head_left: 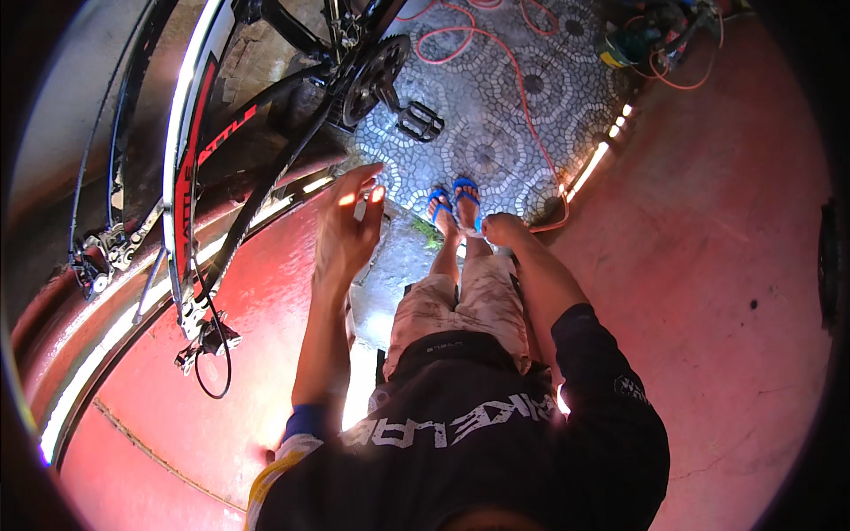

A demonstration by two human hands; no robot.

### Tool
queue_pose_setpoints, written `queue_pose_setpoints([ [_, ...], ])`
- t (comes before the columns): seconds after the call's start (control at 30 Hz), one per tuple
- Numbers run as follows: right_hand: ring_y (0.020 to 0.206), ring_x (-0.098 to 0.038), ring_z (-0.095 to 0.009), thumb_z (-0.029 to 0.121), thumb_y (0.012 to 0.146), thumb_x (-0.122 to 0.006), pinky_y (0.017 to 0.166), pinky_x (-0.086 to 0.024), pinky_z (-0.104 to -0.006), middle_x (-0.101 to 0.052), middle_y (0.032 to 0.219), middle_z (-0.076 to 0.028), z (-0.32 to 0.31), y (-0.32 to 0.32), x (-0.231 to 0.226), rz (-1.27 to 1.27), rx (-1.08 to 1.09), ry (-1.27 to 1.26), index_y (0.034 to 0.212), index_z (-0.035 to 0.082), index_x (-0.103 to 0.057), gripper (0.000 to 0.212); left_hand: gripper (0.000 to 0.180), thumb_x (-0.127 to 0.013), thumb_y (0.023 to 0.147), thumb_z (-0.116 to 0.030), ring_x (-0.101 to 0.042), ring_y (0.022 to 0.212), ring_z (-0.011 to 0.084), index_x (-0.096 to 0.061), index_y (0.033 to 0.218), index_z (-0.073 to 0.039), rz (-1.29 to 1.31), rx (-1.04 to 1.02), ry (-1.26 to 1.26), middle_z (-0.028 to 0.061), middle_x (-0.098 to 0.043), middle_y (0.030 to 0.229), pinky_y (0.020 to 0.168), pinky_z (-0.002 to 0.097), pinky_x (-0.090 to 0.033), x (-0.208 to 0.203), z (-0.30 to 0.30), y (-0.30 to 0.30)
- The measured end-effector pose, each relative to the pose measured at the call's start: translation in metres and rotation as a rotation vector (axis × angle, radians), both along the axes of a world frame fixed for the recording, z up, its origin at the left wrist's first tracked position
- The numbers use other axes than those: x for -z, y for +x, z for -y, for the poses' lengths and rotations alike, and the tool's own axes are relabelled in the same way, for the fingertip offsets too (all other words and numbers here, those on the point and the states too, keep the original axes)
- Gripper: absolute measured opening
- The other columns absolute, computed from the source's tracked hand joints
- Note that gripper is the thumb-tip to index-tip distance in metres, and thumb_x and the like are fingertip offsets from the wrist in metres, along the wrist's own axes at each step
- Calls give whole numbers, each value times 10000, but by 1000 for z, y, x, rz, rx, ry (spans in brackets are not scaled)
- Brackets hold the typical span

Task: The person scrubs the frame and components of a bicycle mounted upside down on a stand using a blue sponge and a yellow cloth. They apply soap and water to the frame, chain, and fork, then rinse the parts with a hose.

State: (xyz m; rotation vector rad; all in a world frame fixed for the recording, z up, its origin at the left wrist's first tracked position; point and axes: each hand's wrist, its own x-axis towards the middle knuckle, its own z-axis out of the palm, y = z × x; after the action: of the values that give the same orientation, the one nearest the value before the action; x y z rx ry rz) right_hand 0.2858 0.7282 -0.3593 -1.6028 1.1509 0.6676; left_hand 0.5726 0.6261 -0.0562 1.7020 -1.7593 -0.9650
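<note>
My left hand (348, 228) is raised below the bicycle's crank, fingers apart and nothing in it. My right hand (506, 230) is closed in front of my shins; a small pale bit shows at its edge, too small to name. Up and to the left is a bicycle frame (188, 159) in black, white and red. Its crankset (365, 88) and black pedal (420, 121) are nearest my left hand, but apart from it. A rear derailleur (211, 341) hangs at the frame's lower end, with a looping black cable.
Another derailleur (96, 258) shows at the far left. An orange cord (522, 93) winds over the patterned stone paving (482, 133) by my blue sandals. A green object (622, 50) with cords lies at the upper right. Red floor (691, 265) spreads on both sides.
</note>
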Motion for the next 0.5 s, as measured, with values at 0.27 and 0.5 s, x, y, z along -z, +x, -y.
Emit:
queue_pose_setpoints([
  [0.27, 1023, -711, -381, 177, 800, -620, 876, -569, -497, -725, 1086, -235, 6, 13, -4, -44, -4, -49, 1038, 24, -734, 304, 217, -616, 915, 5, -639, 1185, 392, -700, 1115, 14, 452, 108, -737, 168, -715, 1140, 1039, 512, -487, -155, 22, -19],
  [0.5, 1005, -729, -355, 236, 832, -663, 796, -595, -517, -738, 1099, -195, -4, 1, 18, -52, 42, -66, 1072, 59, -742, 308, 307, -727, 932, -128, -676, 1121, 296, -662, 1198, 10, 859, -303, -622, 160, -711, 1178, 962, 416, -524, -181, 24, 20],
])
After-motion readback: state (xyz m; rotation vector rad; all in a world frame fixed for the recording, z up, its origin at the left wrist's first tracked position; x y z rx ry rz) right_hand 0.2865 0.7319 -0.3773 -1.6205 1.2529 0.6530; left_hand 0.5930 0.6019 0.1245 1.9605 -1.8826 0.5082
